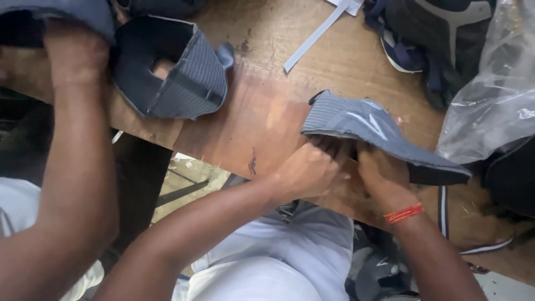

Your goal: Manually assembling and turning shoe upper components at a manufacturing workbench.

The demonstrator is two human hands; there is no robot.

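Note:
A grey ribbed shoe upper (362, 120) with light stripes lies tilted at the near edge of a worn wooden table (262, 111). My left hand (306, 170) grips its lower edge from beneath, fingers tucked inside the opening. On the right, my right hand (382, 173), with a red thread band on the wrist, holds the same edge. The two hands touch each other under the upper.
A second grey shoe upper (178, 72) with a dark lining sits at the table's far left. Another person's hand (72, 53) rests beside it. A white strip (315, 36), dark shoe parts (440, 33) and a clear plastic bag (496, 95) lie at the back right.

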